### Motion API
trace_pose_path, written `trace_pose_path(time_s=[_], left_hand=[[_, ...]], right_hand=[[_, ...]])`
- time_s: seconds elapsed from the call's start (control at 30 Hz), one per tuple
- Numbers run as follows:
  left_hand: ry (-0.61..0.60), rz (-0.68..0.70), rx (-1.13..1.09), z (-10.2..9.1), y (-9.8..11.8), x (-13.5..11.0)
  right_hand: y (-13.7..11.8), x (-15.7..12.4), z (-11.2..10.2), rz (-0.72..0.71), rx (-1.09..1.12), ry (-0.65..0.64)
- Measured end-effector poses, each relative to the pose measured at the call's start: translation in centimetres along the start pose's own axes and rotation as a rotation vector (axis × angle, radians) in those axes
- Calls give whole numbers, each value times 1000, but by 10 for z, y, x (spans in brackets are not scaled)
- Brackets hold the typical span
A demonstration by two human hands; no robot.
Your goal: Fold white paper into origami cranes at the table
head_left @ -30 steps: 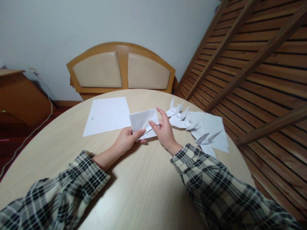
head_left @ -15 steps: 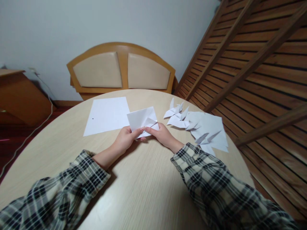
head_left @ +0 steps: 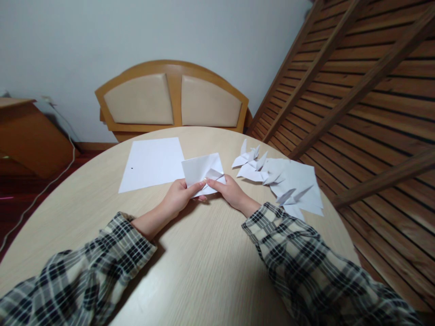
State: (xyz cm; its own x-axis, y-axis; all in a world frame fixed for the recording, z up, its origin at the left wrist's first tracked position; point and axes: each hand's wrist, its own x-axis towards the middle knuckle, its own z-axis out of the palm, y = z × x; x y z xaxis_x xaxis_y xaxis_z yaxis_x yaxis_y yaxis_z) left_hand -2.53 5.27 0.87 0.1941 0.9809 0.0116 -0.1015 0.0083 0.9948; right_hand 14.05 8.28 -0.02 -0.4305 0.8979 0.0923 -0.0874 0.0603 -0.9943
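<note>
A partly folded piece of white paper (head_left: pixel 200 166) is held between both hands above the middle of the table, its flat upper part tilted away from me. My left hand (head_left: pixel 178 197) pinches its lower left edge, thumb on top and fingers underneath. My right hand (head_left: pixel 231 192) grips the lower right side, its thumb pressing on a small raised fold near the left thumb. The two thumb tips almost meet at the crease. Most fingers are hidden beneath the paper.
A flat white sheet (head_left: pixel 152 163) with a dark dot lies to the left on the round table (head_left: pixel 190 271). To the right, several folded paper cranes (head_left: pixel 249 170) stand beside and on more white sheets (head_left: pixel 302 176). Behind the table is a padded wooden headboard-like back (head_left: pixel 176 99).
The folded paper has tilted slightly and its top edge sits a touch lower and further right. Both hands keep their grip with thumbs barely shifted.
</note>
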Motion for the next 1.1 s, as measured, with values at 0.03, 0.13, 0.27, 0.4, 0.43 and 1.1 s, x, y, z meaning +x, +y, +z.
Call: trace_pose_path(time_s=[0.03, 0.13, 0.27, 0.4, 0.43, 1.1], left_hand=[[2, -2, -3, -1, -1, 1], [12, 0, 0, -3, -5, 2], [4, -1, -20, -4, -7, 3], [4, -4, -31, -3, -6, 3], [4, -4, -29, -3, -6, 3], [14, -2, -23, -4, -6, 2]], right_hand=[[-1, 0, 0, 1, -1, 1], [-1, 0, 0, 24, -20, 21], [2, 0, 0, 41, -58, 49], [4, 2, 0, 43, -22, 49], [4, 3, 0, 43, -11, 43], [4, 5, -1, 22, 28, 73]])
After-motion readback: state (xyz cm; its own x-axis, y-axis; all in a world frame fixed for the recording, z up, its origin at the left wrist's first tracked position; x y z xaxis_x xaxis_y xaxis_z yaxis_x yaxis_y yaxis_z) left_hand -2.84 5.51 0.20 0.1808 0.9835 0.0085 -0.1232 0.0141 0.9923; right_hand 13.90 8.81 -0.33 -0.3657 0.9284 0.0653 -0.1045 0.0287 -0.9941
